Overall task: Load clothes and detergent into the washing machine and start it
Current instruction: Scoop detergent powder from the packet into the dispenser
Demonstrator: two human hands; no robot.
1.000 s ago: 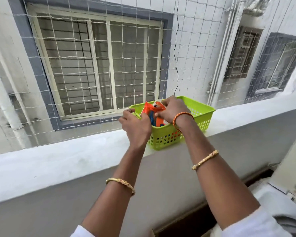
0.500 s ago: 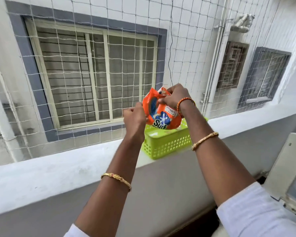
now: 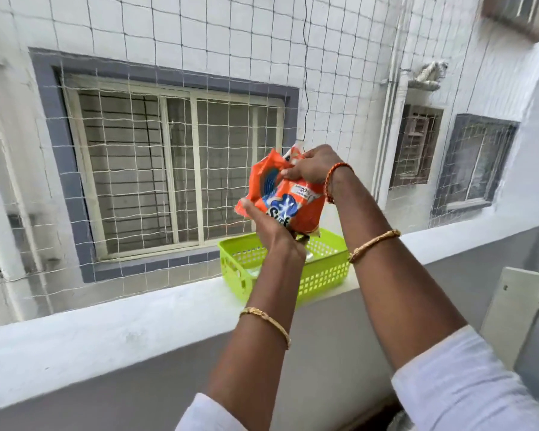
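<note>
1. detergent pouch [image 3: 288, 197], orange with a blue and white logo, is held up in both hands above a green plastic basket [image 3: 324, 275].
2. right hand [image 3: 313, 166] pinches the crumpled top edge of the pouch, thumb and fingers clenched on the film near its white corner.
3. left hand [image 3: 273, 231] cups the pouch from below and behind, fingers curled round its lower part, thumb at the left edge.
4. the pouch looks soft and partly slack; its film creases where gripped, so it will likely sag and shift if held by one corner only. the glossy film may be slippery; a hold under the bulk plus a pinch at the top seems the surest way to carry and tip it.
5. the basket stands on the white parapet ledge [image 3: 106, 331], under the hands; its contents cannot be made out.
6. netting [image 3: 199, 57] screens the opening beyond, with a barred window [image 3: 175, 169] on the wall opposite.
7. a white panel [image 3: 511, 312], probably the washing machine's raised lid, shows at the lower right edge; detergent is judged not yet poured.
</note>
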